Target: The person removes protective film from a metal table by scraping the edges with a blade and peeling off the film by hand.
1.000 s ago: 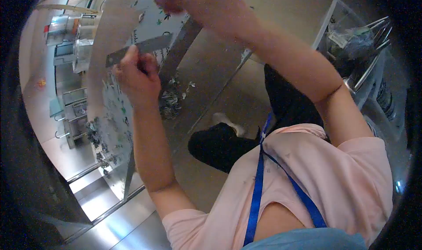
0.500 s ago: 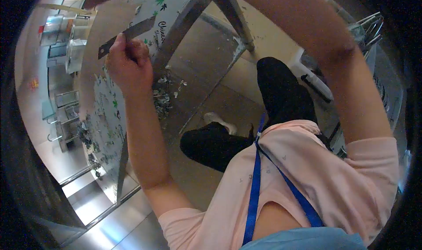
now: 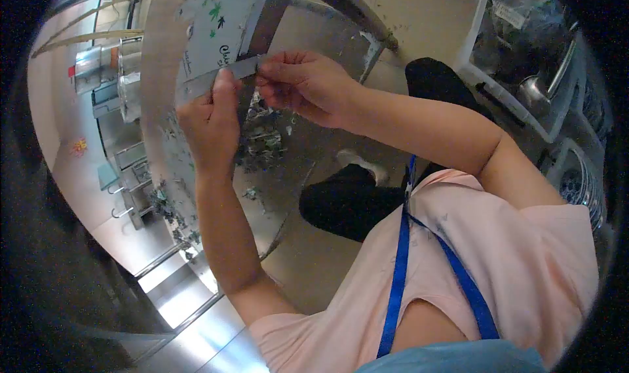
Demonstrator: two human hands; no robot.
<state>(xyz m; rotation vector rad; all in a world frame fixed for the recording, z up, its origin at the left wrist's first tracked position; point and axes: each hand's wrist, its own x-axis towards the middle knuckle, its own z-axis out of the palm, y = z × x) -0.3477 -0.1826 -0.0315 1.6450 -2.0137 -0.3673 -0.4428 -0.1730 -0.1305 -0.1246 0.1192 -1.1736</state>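
My left hand (image 3: 211, 120) pinches the flat blade (image 3: 244, 67) over the printed panel (image 3: 203, 22), presumably steadying it; my right hand (image 3: 308, 88) meets its right end, fingers curled; I cannot tell whether they pinch it.

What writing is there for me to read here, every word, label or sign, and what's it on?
"Chi…": black script on the leaf-printed panel; the rest is too blurred.
Smaller print on that panel: too blurred.
White label in the plastic bin: too blurred.
Marks on the pink shirt: too faint.
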